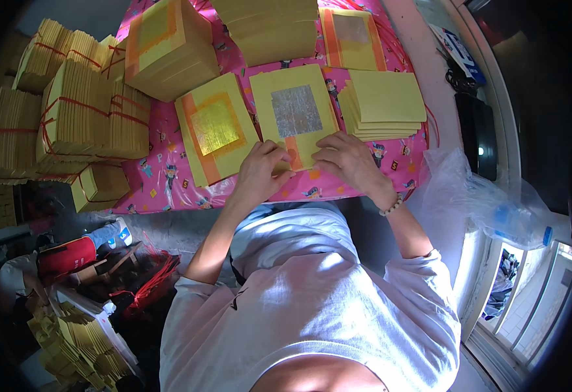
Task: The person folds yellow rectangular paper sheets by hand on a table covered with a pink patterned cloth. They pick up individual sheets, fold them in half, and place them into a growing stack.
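Note:
In front of me lies a yellow paper sheet (270,95) with a silver foil square and an orange band below the foil. My left hand (264,170) is closed at the sheet's near left corner, thumb and fingers pinching the paper. At the near right corner my right hand (351,163) has its fingers bent and closed on the paper edge. A beaded bracelet circles the right wrist. Left of this sheet, partly beside my left hand, is a yellow paper stack (211,160) topped with a gold foil square on orange. Folded yellow papers (390,98) lie fanned to the right.
Tall yellow paper stacks (175,55) stand at the back of the pink patterned tablecloth (152,189). Bundles tied with red string (74,111) are piled at the left. Another foil paper stack (354,39) sits at the back right. A clear plastic bag (462,189) hangs at the right edge.

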The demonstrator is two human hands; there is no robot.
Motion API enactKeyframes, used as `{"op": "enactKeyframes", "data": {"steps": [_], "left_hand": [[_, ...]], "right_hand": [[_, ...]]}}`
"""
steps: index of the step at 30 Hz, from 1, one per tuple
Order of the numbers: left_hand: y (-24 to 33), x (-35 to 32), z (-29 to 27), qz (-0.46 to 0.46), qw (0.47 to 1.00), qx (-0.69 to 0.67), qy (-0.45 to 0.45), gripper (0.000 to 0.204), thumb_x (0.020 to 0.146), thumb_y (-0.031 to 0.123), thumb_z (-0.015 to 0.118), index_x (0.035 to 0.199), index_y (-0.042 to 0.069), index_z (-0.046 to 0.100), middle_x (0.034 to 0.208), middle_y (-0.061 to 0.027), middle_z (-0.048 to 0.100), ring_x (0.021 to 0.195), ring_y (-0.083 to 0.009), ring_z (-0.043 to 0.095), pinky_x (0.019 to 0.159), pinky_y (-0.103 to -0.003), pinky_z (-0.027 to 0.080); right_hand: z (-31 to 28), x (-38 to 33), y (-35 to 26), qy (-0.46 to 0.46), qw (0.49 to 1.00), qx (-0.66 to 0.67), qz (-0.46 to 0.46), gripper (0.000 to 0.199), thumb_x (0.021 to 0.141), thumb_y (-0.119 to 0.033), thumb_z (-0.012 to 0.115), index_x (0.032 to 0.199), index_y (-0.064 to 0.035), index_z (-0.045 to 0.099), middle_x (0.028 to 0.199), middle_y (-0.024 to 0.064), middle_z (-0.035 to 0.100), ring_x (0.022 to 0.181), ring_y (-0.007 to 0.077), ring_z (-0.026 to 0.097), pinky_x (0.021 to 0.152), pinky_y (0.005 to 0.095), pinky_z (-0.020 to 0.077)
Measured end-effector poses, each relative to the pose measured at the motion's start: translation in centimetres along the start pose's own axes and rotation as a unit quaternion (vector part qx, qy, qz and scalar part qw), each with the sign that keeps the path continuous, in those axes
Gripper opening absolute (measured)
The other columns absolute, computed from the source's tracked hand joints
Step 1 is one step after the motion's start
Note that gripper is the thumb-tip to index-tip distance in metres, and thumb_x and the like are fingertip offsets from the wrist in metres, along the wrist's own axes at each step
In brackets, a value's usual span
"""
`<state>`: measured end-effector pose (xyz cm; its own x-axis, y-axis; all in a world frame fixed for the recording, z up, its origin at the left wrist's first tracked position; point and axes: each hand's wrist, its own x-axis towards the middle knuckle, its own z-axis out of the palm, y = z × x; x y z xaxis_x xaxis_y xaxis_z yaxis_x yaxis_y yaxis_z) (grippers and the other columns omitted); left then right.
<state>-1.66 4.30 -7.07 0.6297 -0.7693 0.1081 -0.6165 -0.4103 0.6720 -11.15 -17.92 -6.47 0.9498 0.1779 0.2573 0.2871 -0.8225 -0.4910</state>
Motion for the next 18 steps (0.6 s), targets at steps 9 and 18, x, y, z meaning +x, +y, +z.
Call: {"op": "enactKeyframes", "data": {"steps": [9, 18], "left_hand": [[-0.51, -0.08, -0.13, 0.001, 0.999, -0.037, 0.010, 0.020, 0.074, 0.015, 0.077, 0.090, 0.005, 0.071, 0.092, -0.0088, 0.064, 0.086, -0.0263, 0.061, 0.071, -0.037, 0.050], [-0.69, -0.05, -0.09, -0.004, 0.999, -0.045, 0.008, 0.019, 0.075, 0.014, 0.077, 0.091, 0.005, 0.072, 0.092, -0.0080, 0.063, 0.080, -0.0241, 0.061, 0.066, -0.034, 0.050]], "right_hand": [[-0.33, 0.31, -0.10, -0.006, 0.999, 0.035, 0.029, 0.012, 0.078, -0.014, 0.072, 0.087, -0.0076, 0.071, 0.097, 0.0064, 0.064, 0.093, 0.0253, 0.060, 0.078, 0.0372, 0.0495], [-0.03, 0.43, -0.04, 0.001, 0.998, 0.051, 0.045, 0.009, 0.079, -0.016, 0.071, 0.083, -0.0077, 0.071, 0.094, 0.0041, 0.062, 0.090, 0.0247, 0.058, 0.078, 0.0374, 0.0489]]}}
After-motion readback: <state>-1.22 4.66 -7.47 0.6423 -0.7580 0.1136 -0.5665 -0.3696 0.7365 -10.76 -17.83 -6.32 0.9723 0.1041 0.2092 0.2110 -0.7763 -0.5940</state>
